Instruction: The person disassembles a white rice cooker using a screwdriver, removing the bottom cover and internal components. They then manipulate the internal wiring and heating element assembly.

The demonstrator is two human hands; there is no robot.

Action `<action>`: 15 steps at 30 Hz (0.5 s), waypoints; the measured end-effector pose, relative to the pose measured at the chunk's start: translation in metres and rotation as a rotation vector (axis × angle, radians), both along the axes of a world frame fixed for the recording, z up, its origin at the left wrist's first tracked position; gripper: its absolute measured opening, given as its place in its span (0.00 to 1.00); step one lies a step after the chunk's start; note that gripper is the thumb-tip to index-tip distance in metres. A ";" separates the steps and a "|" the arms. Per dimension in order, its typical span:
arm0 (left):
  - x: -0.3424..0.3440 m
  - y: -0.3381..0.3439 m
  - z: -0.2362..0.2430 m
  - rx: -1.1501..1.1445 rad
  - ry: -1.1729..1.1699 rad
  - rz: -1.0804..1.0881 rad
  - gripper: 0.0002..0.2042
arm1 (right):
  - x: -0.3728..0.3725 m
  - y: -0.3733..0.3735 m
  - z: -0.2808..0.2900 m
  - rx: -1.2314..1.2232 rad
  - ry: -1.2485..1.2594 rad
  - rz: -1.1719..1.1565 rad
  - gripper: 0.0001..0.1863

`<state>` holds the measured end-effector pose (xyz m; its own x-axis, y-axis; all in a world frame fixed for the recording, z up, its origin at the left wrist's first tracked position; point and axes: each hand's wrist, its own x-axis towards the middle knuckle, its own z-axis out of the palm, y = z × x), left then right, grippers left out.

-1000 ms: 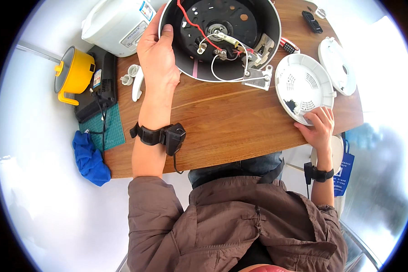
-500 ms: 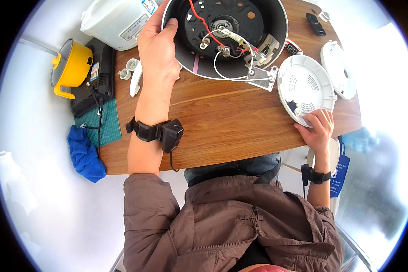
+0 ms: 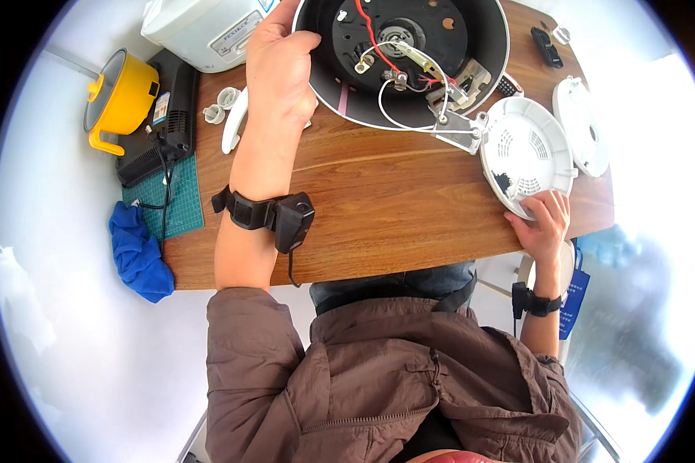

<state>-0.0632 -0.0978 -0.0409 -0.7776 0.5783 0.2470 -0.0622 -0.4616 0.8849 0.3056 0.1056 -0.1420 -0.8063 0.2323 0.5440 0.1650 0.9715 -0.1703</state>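
My left hand (image 3: 279, 81) grips the rim of an opened rice cooker body (image 3: 409, 119), thumb over the edge. The body is a round metal shell with its inside facing me. It shows a black plate (image 3: 428, 65), a red wire (image 3: 369, 32) and white wires (image 3: 384, 104). A metal bracket (image 3: 462, 139), joined by a white wire, hangs over the rim near the white cover. My right hand (image 3: 547, 220) is closed on the near edge of that round, vented bottom cover (image 3: 544, 150), which lies on the table. The left fingers behind the shell are hidden.
On the left are a yellow pot (image 3: 123, 104), a black appliance (image 3: 158, 139), a green cutting mat (image 3: 181, 197) and a blue cloth (image 3: 139, 255). A white container (image 3: 201, 35) stands behind. Another white round part (image 3: 579, 127) and a black object (image 3: 546, 48) lie right.
The rice cooker body has shifted a little to the right with my left hand, bringing its bracket closer to the white cover. My right hand stays on the cover's edge.
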 end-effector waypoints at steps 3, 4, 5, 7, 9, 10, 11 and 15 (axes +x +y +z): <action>0.003 0.003 0.007 -0.003 -0.049 -0.012 0.35 | 0.000 -0.002 0.000 -0.012 -0.015 -0.016 0.21; 0.000 0.003 0.005 -0.008 -0.038 -0.024 0.36 | 0.000 -0.001 0.000 -0.006 -0.019 -0.016 0.21; -0.002 0.003 0.005 -0.012 -0.027 -0.036 0.36 | 0.000 -0.001 0.000 0.001 -0.023 -0.015 0.21; -0.001 0.003 0.007 0.009 -0.030 -0.054 0.37 | 0.000 -0.001 0.000 0.006 -0.025 -0.014 0.21; -0.001 0.004 0.008 0.028 -0.027 -0.069 0.37 | 0.000 -0.001 0.000 0.005 -0.016 -0.006 0.21; -0.001 0.004 0.008 0.037 -0.023 -0.075 0.37 | -0.001 -0.001 0.000 0.005 -0.016 -0.009 0.21; -0.001 0.004 0.008 0.045 -0.019 -0.080 0.37 | -0.001 -0.002 0.000 0.005 -0.015 -0.011 0.21; -0.003 0.005 0.008 0.041 -0.037 -0.092 0.36 | -0.001 -0.002 0.000 0.002 -0.015 -0.014 0.21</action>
<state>-0.0666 -0.0926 -0.0330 -0.7310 0.6373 0.2438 -0.1382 -0.4882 0.8617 0.3048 0.1040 -0.1420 -0.8111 0.2429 0.5321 0.1813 0.9693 -0.1661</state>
